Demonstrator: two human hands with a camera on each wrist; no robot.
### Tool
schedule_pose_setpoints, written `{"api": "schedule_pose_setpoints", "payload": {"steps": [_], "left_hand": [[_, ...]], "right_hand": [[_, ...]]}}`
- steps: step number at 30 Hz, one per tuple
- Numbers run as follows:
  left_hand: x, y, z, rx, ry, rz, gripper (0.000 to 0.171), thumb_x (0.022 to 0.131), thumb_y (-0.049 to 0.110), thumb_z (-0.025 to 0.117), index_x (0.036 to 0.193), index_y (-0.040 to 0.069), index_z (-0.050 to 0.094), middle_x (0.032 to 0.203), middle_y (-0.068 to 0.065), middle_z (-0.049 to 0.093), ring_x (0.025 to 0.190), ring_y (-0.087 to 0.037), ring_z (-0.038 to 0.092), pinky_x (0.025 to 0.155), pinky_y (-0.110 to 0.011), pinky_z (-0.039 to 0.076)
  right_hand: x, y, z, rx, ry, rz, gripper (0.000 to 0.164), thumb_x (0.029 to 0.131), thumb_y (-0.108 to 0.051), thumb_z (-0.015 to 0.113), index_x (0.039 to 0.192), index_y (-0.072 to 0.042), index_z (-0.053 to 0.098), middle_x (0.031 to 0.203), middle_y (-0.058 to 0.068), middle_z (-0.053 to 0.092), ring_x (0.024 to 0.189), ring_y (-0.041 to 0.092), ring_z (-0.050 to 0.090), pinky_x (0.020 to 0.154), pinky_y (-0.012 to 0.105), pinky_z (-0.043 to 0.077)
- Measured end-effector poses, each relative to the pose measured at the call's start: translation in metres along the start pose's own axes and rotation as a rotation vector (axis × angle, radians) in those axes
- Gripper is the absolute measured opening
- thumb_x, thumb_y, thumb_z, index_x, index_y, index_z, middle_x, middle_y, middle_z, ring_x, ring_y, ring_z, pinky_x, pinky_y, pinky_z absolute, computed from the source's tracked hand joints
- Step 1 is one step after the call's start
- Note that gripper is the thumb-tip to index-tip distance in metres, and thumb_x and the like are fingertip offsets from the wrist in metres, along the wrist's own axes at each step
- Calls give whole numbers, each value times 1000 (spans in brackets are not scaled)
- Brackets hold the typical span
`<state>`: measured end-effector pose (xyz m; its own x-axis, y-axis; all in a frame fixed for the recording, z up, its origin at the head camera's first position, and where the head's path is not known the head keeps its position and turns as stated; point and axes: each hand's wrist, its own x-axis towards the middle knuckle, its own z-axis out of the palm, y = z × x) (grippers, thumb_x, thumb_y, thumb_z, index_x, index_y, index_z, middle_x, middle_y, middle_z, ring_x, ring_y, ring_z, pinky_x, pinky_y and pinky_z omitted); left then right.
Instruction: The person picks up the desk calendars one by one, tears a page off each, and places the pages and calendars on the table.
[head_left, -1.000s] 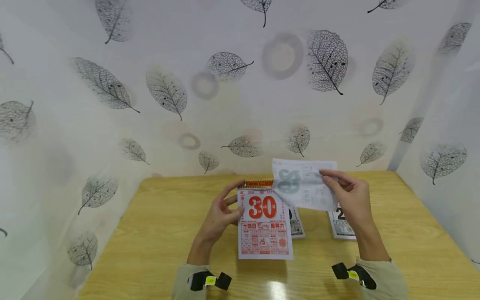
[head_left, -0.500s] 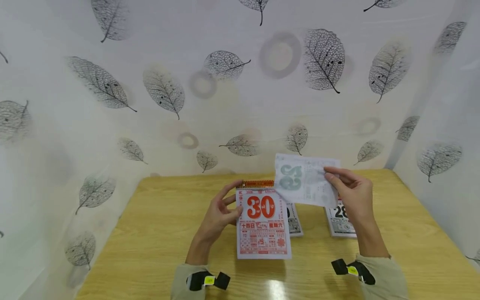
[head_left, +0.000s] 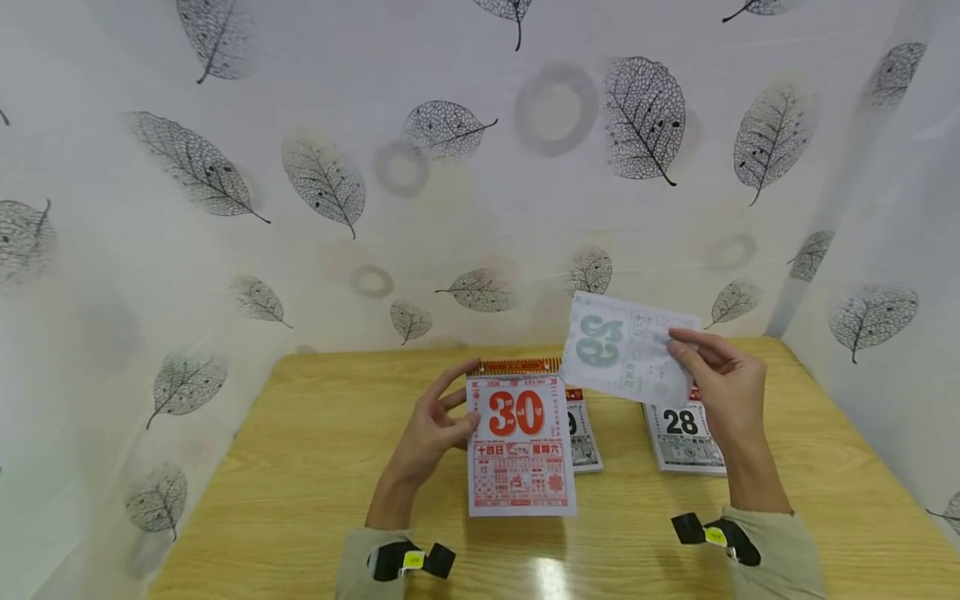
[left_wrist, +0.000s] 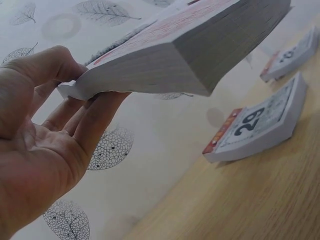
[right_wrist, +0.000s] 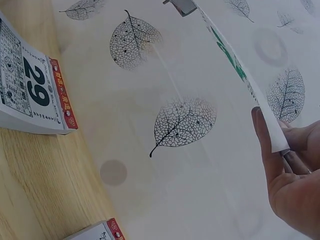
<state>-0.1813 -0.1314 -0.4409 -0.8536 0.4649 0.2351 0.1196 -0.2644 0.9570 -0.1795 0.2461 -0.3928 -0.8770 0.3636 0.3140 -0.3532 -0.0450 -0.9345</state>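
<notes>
We see a person's two hands over a wooden table (head_left: 315, 467). The left hand (head_left: 431, 429) grips a thick paper calendar (head_left: 520, 467) by its left side, near the top. Its thumb is on the front, and one finger goes up to the end of the gold and red strip (head_left: 517, 366) along the top. The calendar is up above the table, and we can read a big red 30 on it. The right hand (head_left: 731, 387) pinches one side of a thin white sheet (head_left: 626, 350) between its thumb and fingers. We see the back of the sheet, where a pale green 29 shows through backwards. The sheet is tilted, and its low corner is right by the top right of the calendar, but we cannot tell if they touch. Two more thick calendars lie on the table. The 29 calendar (head_left: 583, 437) is partly hidden behind the one in the left hand, and the 28 calendar (head_left: 684, 442) is near the right hand, which covers a bit of it. Both have red tops. We see tan sleeves (head_left: 791, 558) with black bands (head_left: 742, 546) on both arms. At the back, we see a pale wall (head_left: 450, 233) with gray leaves on it.
</notes>
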Motion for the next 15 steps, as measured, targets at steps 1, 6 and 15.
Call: {"api": "schedule_pose_setpoints", "payload": {"steps": [1,6,15], "left_hand": [[0,0,0,2,-3,0,71,97,-9,57,160,15,35,138,-28,57,94,-34,74,65,-41,64],[-2,-2,0,-9,-2,-6,72,96,-9,57,160,15,33,137,-30,56,92,-35,74,65,-40,64],[-10,-3,-4,-24,53,-45,71,99,-6,58,160,16,32,142,-29,51,95,-34,74,66,-41,64]], "right_hand": [[0,0,-1,4,-2,0,23,90,7,74,111,14,72,93,3,79,82,10,74,64,15,57],[3,1,-10,23,-17,-5,24,91,5,72,113,13,71,94,3,79,83,10,74,62,15,57],[2,-2,-12,-51,-93,-62,27,91,9,70,117,15,68,98,2,77,83,8,71,62,16,57]]}}
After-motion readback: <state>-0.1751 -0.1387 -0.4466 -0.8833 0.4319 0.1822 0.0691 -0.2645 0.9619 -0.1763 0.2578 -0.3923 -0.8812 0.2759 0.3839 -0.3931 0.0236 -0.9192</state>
